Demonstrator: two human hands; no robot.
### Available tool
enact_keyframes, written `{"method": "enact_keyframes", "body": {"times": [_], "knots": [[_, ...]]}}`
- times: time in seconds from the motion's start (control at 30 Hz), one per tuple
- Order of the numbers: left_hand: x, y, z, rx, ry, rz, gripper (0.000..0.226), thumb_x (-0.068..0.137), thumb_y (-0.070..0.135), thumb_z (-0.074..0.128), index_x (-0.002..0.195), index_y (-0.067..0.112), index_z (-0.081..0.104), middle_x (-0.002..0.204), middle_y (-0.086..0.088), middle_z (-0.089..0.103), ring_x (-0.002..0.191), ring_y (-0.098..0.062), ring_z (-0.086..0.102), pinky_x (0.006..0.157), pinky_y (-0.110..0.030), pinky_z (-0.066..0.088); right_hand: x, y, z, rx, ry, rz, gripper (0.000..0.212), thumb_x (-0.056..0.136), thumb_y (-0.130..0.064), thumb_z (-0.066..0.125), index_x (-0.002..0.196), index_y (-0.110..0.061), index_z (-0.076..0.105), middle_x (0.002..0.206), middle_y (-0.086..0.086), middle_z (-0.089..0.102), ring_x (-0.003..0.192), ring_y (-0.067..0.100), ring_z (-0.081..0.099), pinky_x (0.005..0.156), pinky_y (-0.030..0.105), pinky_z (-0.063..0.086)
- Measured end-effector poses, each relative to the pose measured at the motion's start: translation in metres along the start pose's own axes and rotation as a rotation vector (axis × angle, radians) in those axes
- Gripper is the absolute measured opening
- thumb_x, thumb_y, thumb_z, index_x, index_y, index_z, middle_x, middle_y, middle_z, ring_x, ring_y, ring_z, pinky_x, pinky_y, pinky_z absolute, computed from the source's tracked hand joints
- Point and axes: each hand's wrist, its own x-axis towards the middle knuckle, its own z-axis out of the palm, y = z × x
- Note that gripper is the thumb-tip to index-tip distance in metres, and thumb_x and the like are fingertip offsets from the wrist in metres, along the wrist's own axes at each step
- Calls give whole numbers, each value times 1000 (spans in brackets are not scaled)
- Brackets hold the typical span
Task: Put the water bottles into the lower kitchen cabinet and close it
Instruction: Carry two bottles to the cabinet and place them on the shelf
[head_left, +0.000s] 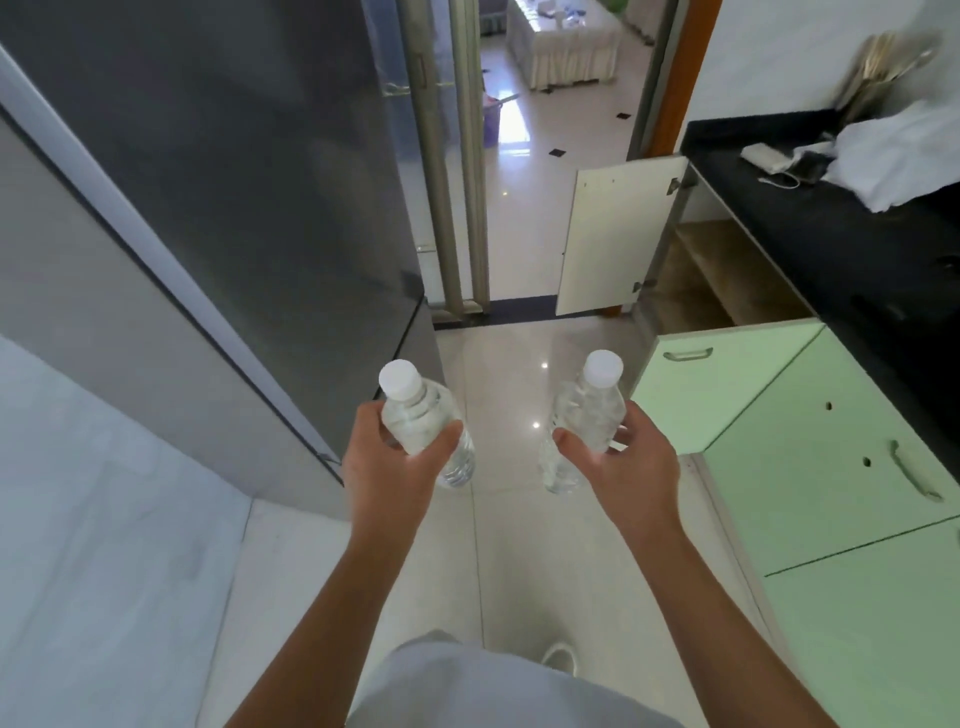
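- Two clear water bottles, the left bottle (415, 418) and the right bottle (587, 415), were carried above the tiled floor (519, 353) in mid-kitchen, well apart from the lower cabinet.
- Both appeared full; they were probably light enough for one hand each, with thin, smooth walls likely to give under a squeeze, so the mid-body seemed the best place to hold them.
- Each bottle's long axis ran close to upright, white cap up and base toward the floor, with the bases leaning slightly toward one another.
- The left hand (395, 467) was wrapped round its bottle's middle, and the right hand (631, 462) did the same.
- Ahead on the right, the cabinet door (613, 239) stood wide open below the black table (831, 234), and a wooden shelf (711, 244) showed inside.
- A grey refrigerator (234, 182) stood along the left side.
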Motion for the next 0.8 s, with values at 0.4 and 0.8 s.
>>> {"method": "enact_keyframes", "body": {"times": [0.4,0.8], "knots": [[192,-15,53,-5,68,-134,53,70,39,89,111,25,58,98,9,69,89,-9,66,67,-21,45,183,-27,95,-55,-89,11,42,70,-45,87,105,-33,68,89,-24,72,84,-9,67,64,5,47],[387,37,167,-62,-194,8,55,70,28,92,115,22,60,106,7,70,95,-12,69,80,-31,56,339,-51,116,-31,94,96,52,70,-51,83,116,-33,66,103,-19,71,95,3,69,79,22,54]]}}
